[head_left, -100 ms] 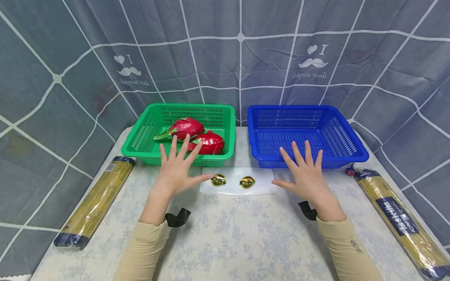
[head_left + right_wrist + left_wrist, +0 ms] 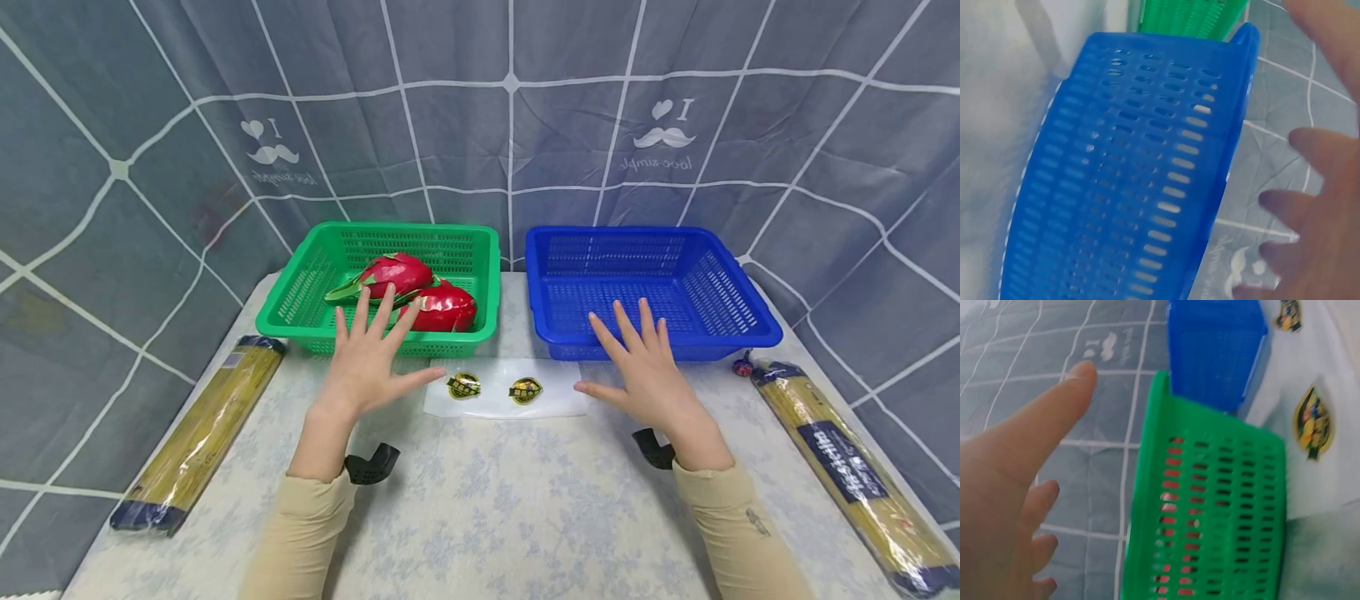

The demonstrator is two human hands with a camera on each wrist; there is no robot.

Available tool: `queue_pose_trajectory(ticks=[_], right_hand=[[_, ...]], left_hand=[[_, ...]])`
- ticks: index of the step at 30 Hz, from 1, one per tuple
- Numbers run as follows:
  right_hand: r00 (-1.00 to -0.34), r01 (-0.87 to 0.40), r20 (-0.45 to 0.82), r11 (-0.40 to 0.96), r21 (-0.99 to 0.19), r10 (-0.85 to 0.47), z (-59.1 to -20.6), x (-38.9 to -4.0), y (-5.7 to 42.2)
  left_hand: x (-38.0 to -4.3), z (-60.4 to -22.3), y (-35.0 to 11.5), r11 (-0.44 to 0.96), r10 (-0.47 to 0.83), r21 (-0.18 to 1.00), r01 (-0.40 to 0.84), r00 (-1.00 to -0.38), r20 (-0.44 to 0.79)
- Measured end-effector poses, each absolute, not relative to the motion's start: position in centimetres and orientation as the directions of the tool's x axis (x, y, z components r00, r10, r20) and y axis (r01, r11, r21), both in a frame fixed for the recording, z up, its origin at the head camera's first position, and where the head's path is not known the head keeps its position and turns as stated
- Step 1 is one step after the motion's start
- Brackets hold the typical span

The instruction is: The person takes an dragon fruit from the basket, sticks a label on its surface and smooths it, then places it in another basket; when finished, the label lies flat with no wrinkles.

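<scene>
My left hand (image 2: 361,367) is spread wide, fingers straight, in front of the green basket (image 2: 292,331); its fingertips overlap the basket's front rim in the head view. Two red dragon fruits lie in that basket: one dragon fruit (image 2: 397,271) with a green stem end at the back, another dragon fruit (image 2: 450,308) nearer the front right. Likewise spread, my right hand (image 2: 651,379) hovers before the blue basket (image 2: 720,343), which has nothing in it. Neither hand holds anything. In the wrist views the fingers stand apart from the green basket (image 2: 1222,506) and the blue basket (image 2: 1122,156).
A white sheet with two round stickers (image 2: 487,404) lies between the hands. Packs of long pasta flank the table: one pasta pack (image 2: 206,433) left, another pasta pack (image 2: 862,483) right. A small dark red wrapped item (image 2: 742,365) sits by the blue basket. Grey curtain (image 2: 465,133) stands behind.
Both hands have shifted slightly left in the head view, and the whole scene has moved a few pixels with the camera. The baskets and fruits keep their places.
</scene>
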State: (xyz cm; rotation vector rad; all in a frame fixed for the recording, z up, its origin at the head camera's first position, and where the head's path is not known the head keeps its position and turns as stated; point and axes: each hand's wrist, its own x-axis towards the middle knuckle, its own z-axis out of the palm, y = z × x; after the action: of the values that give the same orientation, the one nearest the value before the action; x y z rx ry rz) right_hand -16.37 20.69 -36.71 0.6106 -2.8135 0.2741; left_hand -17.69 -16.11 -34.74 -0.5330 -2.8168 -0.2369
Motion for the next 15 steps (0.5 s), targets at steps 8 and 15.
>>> queue_pose_trajectory(ticks=[8,15], right_hand=[[-0.813,-0.571,0.416,0.695,-0.437,-0.407,-34.6,-18.2,18.6],[-0.787,-0.614,0.433,0.481,-0.626,-0.440,-32.6,-21.2,14.7]], left_hand=[[-17.7,-33.3,-18.3,0.777,0.307,0.405,0.482,-0.852,0.425],[-17.0,-32.1,-18.6,0.456,0.162,0.717,0.527,-0.841,0.516]])
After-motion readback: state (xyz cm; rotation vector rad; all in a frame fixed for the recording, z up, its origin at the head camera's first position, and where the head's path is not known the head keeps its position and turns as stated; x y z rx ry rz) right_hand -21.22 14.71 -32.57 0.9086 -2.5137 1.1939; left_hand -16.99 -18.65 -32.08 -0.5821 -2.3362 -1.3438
